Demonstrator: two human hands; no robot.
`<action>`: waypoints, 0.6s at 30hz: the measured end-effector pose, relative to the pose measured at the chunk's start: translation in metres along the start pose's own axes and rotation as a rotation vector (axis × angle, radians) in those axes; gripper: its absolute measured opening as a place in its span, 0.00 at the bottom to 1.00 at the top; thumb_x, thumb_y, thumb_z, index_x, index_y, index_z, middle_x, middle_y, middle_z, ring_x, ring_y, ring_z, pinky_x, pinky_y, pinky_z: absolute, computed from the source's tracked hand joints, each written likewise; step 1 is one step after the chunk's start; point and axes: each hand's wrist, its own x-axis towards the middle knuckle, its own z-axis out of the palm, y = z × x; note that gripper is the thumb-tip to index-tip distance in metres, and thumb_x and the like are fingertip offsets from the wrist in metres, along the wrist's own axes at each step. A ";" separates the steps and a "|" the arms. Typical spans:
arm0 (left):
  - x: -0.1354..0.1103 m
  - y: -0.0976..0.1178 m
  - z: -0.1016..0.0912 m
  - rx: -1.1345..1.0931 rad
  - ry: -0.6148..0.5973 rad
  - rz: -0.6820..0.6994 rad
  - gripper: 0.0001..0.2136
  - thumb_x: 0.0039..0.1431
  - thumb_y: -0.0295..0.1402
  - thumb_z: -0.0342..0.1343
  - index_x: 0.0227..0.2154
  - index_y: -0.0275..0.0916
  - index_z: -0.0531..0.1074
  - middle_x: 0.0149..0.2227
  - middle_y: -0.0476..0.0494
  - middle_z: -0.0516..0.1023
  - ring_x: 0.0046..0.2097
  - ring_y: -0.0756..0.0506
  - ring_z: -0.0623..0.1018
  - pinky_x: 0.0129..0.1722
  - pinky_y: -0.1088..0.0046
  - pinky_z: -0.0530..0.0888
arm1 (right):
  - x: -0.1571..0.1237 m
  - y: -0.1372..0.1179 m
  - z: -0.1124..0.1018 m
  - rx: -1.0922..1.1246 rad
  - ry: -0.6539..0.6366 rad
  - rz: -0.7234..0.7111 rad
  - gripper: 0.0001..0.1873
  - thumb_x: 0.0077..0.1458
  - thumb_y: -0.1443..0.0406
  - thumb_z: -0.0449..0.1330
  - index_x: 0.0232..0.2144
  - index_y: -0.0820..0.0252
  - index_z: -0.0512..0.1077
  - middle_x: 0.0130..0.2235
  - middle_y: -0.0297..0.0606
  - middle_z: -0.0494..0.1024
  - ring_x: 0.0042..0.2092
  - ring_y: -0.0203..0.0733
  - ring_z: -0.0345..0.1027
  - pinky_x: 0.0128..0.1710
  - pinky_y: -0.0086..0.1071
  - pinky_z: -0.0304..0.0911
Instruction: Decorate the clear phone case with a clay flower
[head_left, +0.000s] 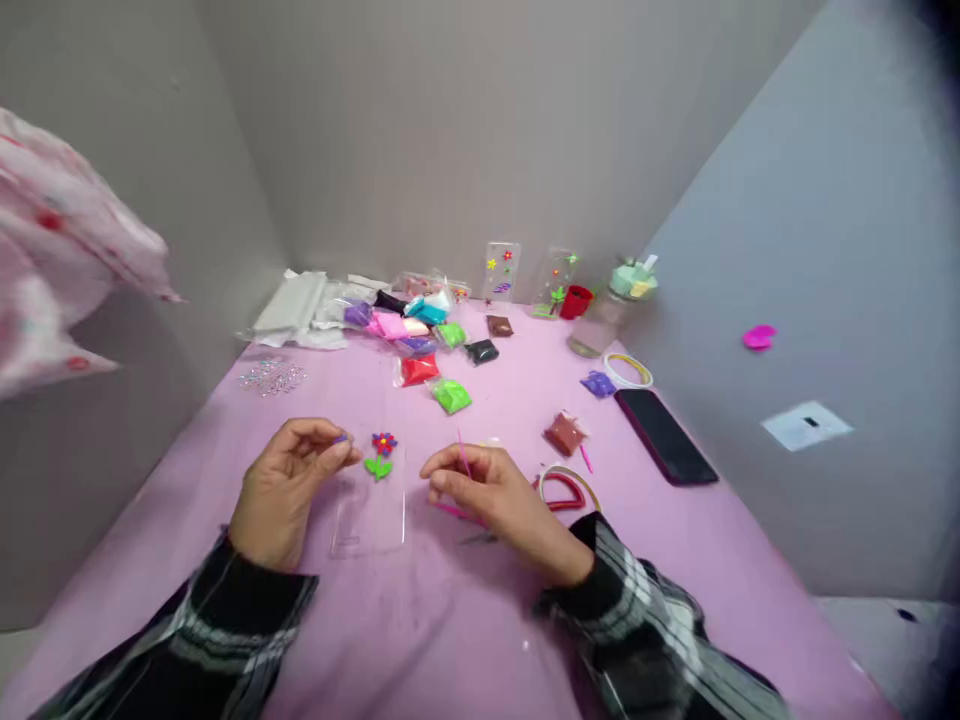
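My left hand [281, 490] is closed in a pinch on a small piece of purple clay [341, 438], beside a clear phone case [371, 520] lying flat on the table. On the case is a clay flower [384, 443] with red and purple petals and a yellow centre, above green clay leaves [377, 468]. To the right of the case, my right hand [487, 485] has its fingers curled together, with a thin pink stick [464, 456] between them. Another pink tool [454, 511] shows partly under that hand. Its fingertips look bare.
Clay packets [416, 370] spread across the back, near rhinestones [274, 377]. Two decorated cases [502, 272] lean on the wall beside a red cup [576, 302] and a jar [596, 330]. A phone [666, 437], tape rings [628, 371] and red-handled scissors [564, 492] lie rightward.
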 end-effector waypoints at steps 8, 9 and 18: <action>-0.003 0.000 -0.004 0.130 -0.010 -0.040 0.13 0.46 0.40 0.70 0.33 0.42 0.78 0.31 0.51 0.78 0.31 0.50 0.80 0.36 0.76 0.76 | -0.002 -0.001 0.000 -0.009 -0.003 0.034 0.11 0.56 0.59 0.62 0.35 0.62 0.75 0.29 0.32 0.74 0.26 0.30 0.58 0.26 0.26 0.52; -0.003 0.000 -0.004 0.128 -0.009 -0.035 0.13 0.45 0.40 0.70 0.33 0.42 0.78 0.30 0.52 0.78 0.31 0.50 0.79 0.35 0.75 0.76 | -0.002 -0.002 0.000 -0.005 -0.009 0.032 0.10 0.56 0.59 0.62 0.35 0.62 0.75 0.29 0.32 0.74 0.27 0.30 0.58 0.27 0.26 0.52; -0.002 0.001 -0.006 0.156 -0.023 0.007 0.14 0.53 0.46 0.63 0.24 0.41 0.73 0.21 0.55 0.71 0.25 0.51 0.71 0.30 0.77 0.72 | -0.003 -0.001 -0.001 0.033 -0.077 -0.016 0.12 0.57 0.58 0.63 0.33 0.63 0.74 0.27 0.31 0.73 0.29 0.32 0.64 0.33 0.27 0.57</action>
